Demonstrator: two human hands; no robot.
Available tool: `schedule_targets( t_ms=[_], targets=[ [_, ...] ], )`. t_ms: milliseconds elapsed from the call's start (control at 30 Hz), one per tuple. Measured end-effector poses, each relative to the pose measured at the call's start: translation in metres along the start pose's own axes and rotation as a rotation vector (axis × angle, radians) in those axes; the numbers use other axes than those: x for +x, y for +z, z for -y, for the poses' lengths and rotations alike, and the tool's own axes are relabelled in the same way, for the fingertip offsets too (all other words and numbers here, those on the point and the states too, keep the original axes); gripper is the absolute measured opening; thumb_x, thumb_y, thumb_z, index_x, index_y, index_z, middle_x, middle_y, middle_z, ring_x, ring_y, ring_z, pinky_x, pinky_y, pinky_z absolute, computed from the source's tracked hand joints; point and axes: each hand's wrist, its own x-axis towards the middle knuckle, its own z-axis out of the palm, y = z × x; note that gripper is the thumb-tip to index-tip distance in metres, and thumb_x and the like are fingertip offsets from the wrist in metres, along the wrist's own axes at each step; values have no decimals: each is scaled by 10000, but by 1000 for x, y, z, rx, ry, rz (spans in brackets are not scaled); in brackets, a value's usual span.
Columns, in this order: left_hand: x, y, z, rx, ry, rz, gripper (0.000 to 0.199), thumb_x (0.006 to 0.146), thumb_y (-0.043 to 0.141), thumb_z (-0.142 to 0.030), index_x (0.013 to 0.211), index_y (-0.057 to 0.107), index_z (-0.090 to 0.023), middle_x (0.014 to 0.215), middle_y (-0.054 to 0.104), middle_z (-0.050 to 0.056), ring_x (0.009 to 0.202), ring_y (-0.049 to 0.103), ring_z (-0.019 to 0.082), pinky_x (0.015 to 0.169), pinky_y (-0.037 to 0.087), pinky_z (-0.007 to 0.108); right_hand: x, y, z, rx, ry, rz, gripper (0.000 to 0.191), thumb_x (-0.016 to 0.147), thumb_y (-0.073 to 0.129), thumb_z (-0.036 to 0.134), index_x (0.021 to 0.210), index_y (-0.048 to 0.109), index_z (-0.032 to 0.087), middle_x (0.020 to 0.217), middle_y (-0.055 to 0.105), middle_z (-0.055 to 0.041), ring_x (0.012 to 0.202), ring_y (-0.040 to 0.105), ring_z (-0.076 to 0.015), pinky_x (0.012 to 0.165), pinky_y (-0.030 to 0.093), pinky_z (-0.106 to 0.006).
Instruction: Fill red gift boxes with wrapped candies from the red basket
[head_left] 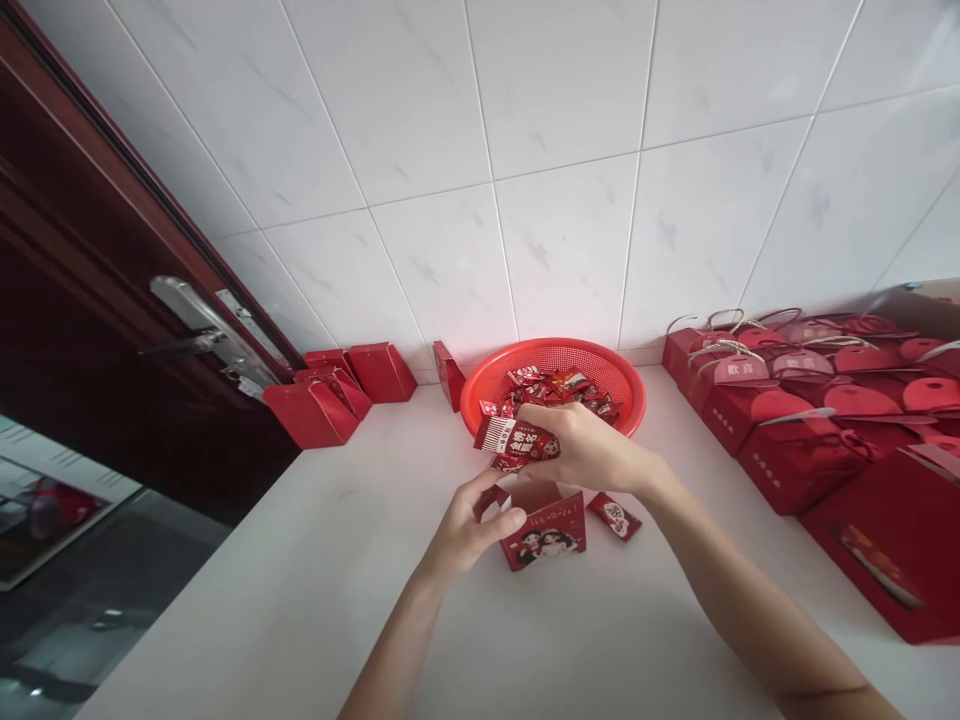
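Observation:
My left hand [469, 532] grips the left side of a small red gift box [551, 535], which stands open at the top and has cartoon figures printed on its front. Just above that opening, my right hand [589, 450] is closed on several red candy packets [517, 440] with white lettering. Behind it sits an orange-red plastic basket [637, 400] with more wrapped candies [570, 382] inside. One loose candy [615, 516] lies on the white tabletop, right of the box. My right palm and some fingertips are hidden.
Several small red boxes [315, 410] stand at the back left, and a thin one [448, 375] is left of the basket. Rows of red gift boxes with twine handles [780, 440] fill the right side. A dark door with a metal handle [202, 320] borders the left.

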Motion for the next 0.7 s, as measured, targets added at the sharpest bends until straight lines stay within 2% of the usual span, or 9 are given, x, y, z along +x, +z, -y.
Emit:
schedule_targets(
  t_ms=[133, 233, 333, 433, 500, 567, 700],
  targets=[
    [0, 2, -1, -62, 18, 29, 473, 795, 749, -376, 1223, 681, -187, 1199, 699, 80, 1129, 632, 276, 1003, 471, 369, -1, -3, -2, -10, 15, 82, 270, 782, 748, 184, 821, 482, 200, 620, 484, 66, 542, 380, -88, 520, 228, -243],
    [1, 2, -2, -71, 22, 37, 505, 801, 749, -373, 1269, 659, -205, 1276, 681, 84, 1195, 617, 292, 1043, 461, 390, -2, -5, -3, -3, 38, 115, 257, 775, 741, 160, 816, 491, 198, 605, 482, 67, 534, 384, -88, 512, 223, -247],
    [0, 0, -2, -10, 29, 7, 541, 797, 750, -388, 1302, 653, -220, 1375, 632, 92, 1291, 556, 319, 1073, 446, 402, -4, -6, -4, 52, -2, 76, 273, 832, 708, 240, 782, 443, 202, 602, 446, 70, 526, 353, -83, 508, 231, -245],
    [-2, -1, -2, 47, 21, -31, 567, 788, 758, -395, 1324, 647, -247, 1446, 581, 77, 1376, 478, 324, 1128, 398, 406, -6, -8, -3, 226, -62, -25, 296, 939, 579, 302, 747, 375, 207, 626, 404, 66, 534, 321, -76, 507, 246, -238],
    [-2, -1, -3, 52, 8, -36, 565, 782, 763, -398, 1318, 652, -257, 1446, 582, 71, 1357, 499, 318, 1120, 411, 402, -8, -11, -1, 386, -101, -59, 298, 994, 494, 331, 749, 383, 204, 645, 405, 56, 556, 338, -80, 516, 273, -233],
    [-1, 0, -4, 32, 26, -20, 567, 786, 756, -395, 1323, 648, -251, 1441, 584, 73, 1328, 525, 315, 1105, 425, 402, -9, -12, 1, 494, -147, -39, 301, 1019, 457, 358, 767, 442, 193, 669, 450, 40, 593, 390, -90, 544, 317, -234],
    [1, 3, -5, -2, 54, 24, 556, 811, 730, -387, 1330, 637, -211, 1335, 655, 90, 1216, 599, 308, 1044, 459, 397, -8, -10, 0, 457, -235, -5, 204, 981, 535, 270, 812, 579, 165, 764, 580, 4, 682, 495, -107, 618, 378, -236]
  ],
)
